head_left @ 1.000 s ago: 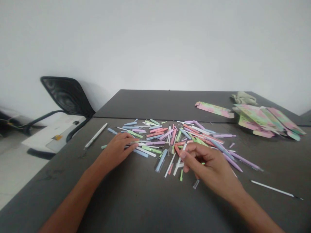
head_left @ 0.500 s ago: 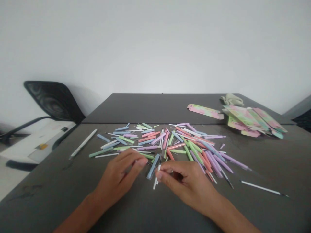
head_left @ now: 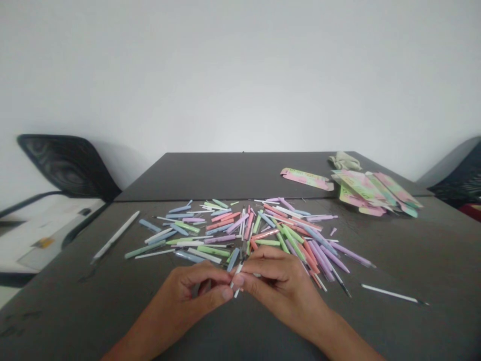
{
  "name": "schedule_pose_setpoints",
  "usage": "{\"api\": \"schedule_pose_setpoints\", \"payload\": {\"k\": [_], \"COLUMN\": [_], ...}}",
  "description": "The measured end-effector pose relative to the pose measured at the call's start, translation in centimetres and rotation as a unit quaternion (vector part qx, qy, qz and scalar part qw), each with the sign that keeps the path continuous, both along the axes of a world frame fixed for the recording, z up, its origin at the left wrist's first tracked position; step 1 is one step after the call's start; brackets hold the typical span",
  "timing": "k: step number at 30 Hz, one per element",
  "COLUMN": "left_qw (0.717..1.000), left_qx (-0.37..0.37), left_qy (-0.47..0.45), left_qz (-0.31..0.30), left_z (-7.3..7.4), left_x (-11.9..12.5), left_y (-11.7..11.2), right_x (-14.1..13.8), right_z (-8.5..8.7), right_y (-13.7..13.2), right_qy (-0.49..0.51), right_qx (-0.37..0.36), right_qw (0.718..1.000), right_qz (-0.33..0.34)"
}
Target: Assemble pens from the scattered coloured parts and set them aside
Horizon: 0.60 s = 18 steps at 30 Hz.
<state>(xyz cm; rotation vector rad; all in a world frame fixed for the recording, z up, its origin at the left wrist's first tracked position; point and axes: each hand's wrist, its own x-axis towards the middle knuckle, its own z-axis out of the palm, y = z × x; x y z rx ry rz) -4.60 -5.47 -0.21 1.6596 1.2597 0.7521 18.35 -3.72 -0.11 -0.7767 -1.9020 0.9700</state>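
Observation:
My right hand (head_left: 280,281) pinches a slim white pen refill (head_left: 238,271) with a dark tip between thumb and forefinger. My left hand (head_left: 203,288) meets it there, its thumb and fingertips closed on the same refill from the left side. The refill slants, its lower end pointing down toward me. Just beyond the hands spreads a pile of pen parts: green barrels (head_left: 214,250), purple barrels (head_left: 322,260), orange-red barrels (head_left: 224,217), blue pieces (head_left: 189,256) and more white refills. The fingers hide part of the held refill.
A white pen (head_left: 116,236) lies apart at the left, and a single refill (head_left: 391,293) at the right. Flattened printed cartons (head_left: 370,193) and a crumpled cloth (head_left: 344,161) rest at the far right of the dark table (head_left: 210,175). A mesh chair (head_left: 69,163) stands left.
My left hand has moved right and down to the refill, joining my right hand. The right hand keeps its pinch. The view has shifted slightly.

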Motion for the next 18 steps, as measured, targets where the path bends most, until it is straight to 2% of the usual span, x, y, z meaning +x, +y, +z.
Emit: {"api": "schedule_pose_setpoints", "payload": {"k": [4, 5, 7, 11, 14, 18], "left_qw": [0.999, 0.999, 0.999, 0.999, 0.998, 0.996], "left_qx": [-0.04, -0.045, -0.045, -0.027, -0.02, -0.021], "left_qy": [-0.032, -0.029, -0.014, 0.014, 0.012, 0.002], "left_qz": [-0.004, -0.004, 0.004, 0.032, 0.058, 0.085], "left_z": [-0.5, -0.6, -0.5, -0.4, -0.5, -1.0], "left_x": [0.1, 0.1, 0.2, 0.2, 0.1, -0.3], "left_y": [0.3, 0.4, 0.5, 0.7, 0.9, 1.2], "right_x": [0.8, 1.6, 3.9, 9.8, 12.8, 13.6], "right_z": [0.0, 0.5, 1.7, 3.5, 2.9, 0.7], "right_y": [0.8, 1.4, 3.2, 8.4, 11.7, 13.4], "right_qy": [-0.033, -0.053, -0.187, -0.29, -0.363, -0.418], "right_qx": [-0.027, -0.036, -0.047, -0.031, -0.027, -0.034], "right_qw": [0.999, 0.998, 0.977, 0.936, 0.903, 0.886], "right_qz": [0.002, -0.018, -0.095, -0.196, -0.228, -0.197]}}
